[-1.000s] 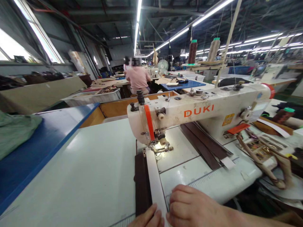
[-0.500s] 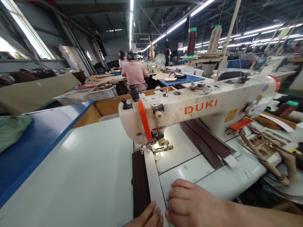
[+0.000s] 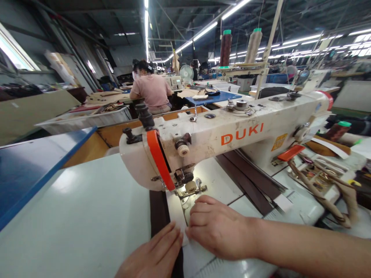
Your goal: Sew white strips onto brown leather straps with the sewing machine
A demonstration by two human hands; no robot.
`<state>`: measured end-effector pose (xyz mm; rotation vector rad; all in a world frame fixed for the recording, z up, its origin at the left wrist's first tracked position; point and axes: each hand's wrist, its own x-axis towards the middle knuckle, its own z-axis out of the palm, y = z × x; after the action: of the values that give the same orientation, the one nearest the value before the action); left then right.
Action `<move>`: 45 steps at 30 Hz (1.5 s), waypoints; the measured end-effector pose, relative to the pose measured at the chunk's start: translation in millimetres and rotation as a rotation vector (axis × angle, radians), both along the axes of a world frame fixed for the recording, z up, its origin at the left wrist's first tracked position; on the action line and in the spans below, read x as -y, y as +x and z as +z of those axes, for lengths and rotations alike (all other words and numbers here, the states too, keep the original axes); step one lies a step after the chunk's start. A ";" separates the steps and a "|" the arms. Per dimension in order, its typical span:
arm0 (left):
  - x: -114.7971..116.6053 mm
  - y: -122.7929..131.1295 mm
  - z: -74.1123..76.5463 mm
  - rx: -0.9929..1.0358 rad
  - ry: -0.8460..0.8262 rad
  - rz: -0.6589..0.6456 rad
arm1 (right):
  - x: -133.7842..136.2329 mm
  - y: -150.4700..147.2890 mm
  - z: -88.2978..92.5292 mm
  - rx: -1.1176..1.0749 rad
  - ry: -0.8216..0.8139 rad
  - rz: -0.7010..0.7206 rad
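Observation:
A white strip lies along a dark brown strip, both running under the needle area of the white sewing machine. My left hand rests on the two strips with its fingers stretched out and side by side. On the right edge of the white strip, my right hand is closed with curled fingers, its fingertips at the strip. What its fingertips grip, if anything, is hidden. Both hands are just in front of the presser foot.
Further dark brown strips lie under the machine arm. A parts tray stands at the right. Two thread cones are on a stand behind. A person in a pink top sits beyond the machine. A blue table is at the left.
Both hands have moved forward, nearer to the presser foot, and more of my left hand shows. The white strip's near end now shows by my fingers. The view has shifted.

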<state>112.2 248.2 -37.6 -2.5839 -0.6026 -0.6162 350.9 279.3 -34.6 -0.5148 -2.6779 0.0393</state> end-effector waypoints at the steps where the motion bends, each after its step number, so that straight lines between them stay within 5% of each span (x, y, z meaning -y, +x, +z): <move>1: -4.1 1.0 1.2 0.000 0.003 0.005 | -4.1 -1.1 0.0 0.001 -0.004 -0.012; 12: -49.3 1.9 9.4 0.001 0.030 0.046 | -23.8 -16.4 -5.7 -0.053 0.028 -0.231; 20: -70.8 -0.2 17.1 -0.086 0.190 0.018 | -26.2 -17.4 -6.6 -0.052 0.031 -0.247; 24: -70.3 3.9 15.0 -0.057 0.193 0.074 | -23.6 -15.9 -1.9 -0.042 0.071 -0.252; 28: -39.8 -2.6 10.0 -0.079 0.226 0.130 | -17.4 -11.6 -0.5 -0.147 0.088 -0.208; 36: 59.4 -27.1 9.4 -0.131 -0.043 0.179 | -10.5 -8.0 -2.8 -0.249 0.133 -0.137; 40: 54.0 -27.7 25.6 -0.029 -0.202 0.325 | -7.2 -7.0 -3.6 -0.243 0.189 -0.161; 45: 25.9 2.5 64.8 -0.266 -0.691 0.483 | -6.0 -7.8 -2.2 -0.227 0.249 -0.191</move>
<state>114.7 222.3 27.2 -2.8628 -1.4855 0.1295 343.0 285.3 -36.8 -0.6401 -2.3592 -0.2701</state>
